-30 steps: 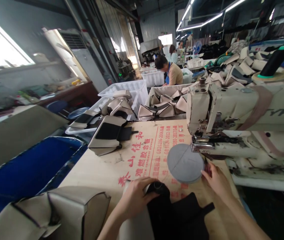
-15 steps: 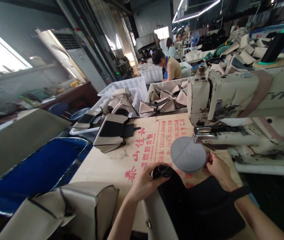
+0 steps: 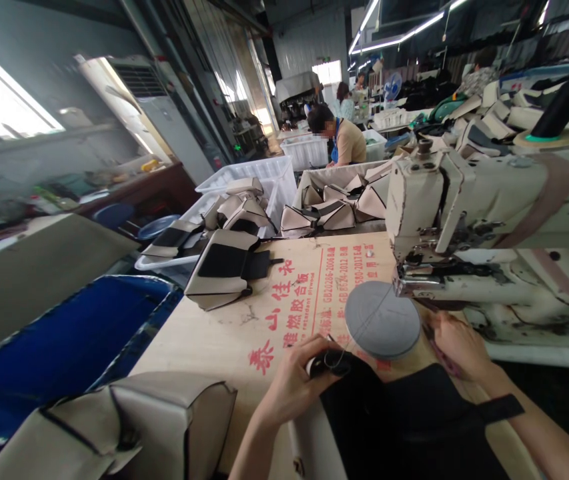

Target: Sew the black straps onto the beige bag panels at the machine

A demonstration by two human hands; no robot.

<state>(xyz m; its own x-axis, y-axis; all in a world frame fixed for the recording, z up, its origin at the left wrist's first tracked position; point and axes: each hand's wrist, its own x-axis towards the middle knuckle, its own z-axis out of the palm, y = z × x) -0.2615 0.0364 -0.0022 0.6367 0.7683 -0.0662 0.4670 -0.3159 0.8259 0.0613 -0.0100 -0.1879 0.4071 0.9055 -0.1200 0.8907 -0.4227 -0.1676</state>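
Note:
My left hand [image 3: 294, 383] is closed on the rolled front edge of a black fabric piece [image 3: 404, 427] that lies on the wooden table [image 3: 224, 333]. My right hand [image 3: 459, 347] rests curled at the far edge of the same piece, just under the arm of the cream sewing machine [image 3: 494, 220]; what its fingers pinch is hidden. A round grey disc [image 3: 381, 319] sits between the two hands, below the needle area, with a thin thread running across it.
A beige and black sewn part [image 3: 227, 267] lies on the table's far left. More such parts fill white crates [image 3: 264, 180] behind. Another beige part [image 3: 129, 420] sits at the near left beside a blue bin [image 3: 59, 340]. A seated person [image 3: 341, 137] works further back.
The black piece has been drawn up the table toward the machine. My left hand moved forward with it, and my right hand shifted right, closer to the machine's arm.

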